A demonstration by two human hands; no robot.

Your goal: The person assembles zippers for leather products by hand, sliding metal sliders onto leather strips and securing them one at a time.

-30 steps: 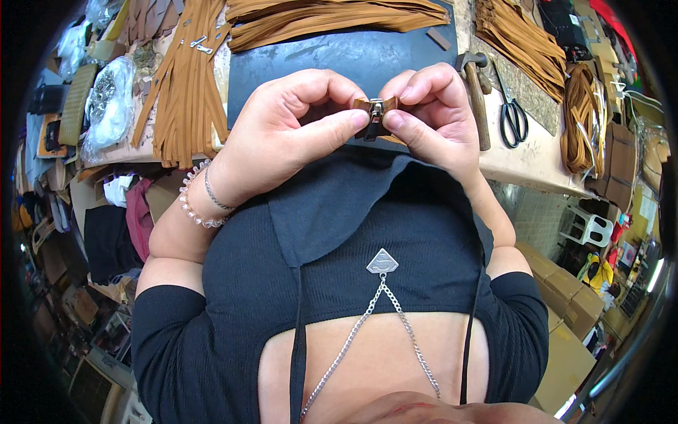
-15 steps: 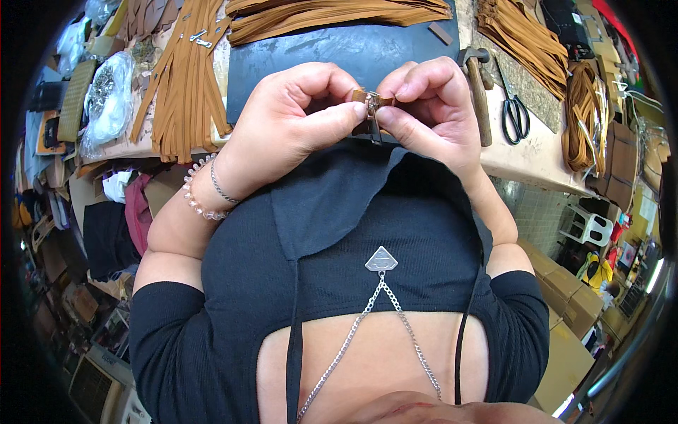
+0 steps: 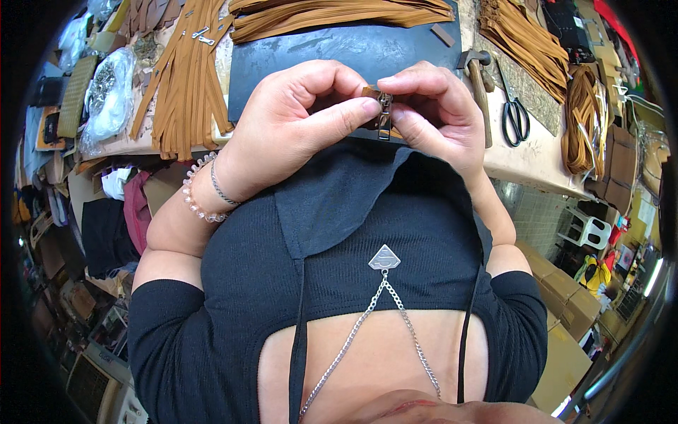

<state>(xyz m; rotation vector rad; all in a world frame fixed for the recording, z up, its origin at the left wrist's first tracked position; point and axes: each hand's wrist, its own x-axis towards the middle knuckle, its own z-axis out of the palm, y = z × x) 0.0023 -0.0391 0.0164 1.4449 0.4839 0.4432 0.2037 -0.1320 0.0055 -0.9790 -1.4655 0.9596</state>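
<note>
The slider [image 3: 385, 106] sits farther right than in the earlier frame, our right hand's [image 3: 452, 116] forefinger now at its top; our left hand [image 3: 282, 124] pinches the strip [image 3: 370, 92] beside it; whether right finger and thumb pinch, we cannot tell; we'd best keep the strip flat and square.

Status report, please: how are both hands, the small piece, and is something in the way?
Left hand pinching small brown piece. Right hand at its metal slider, grip unclear. Hammer and scissors to the right, clear of the piece.
</note>
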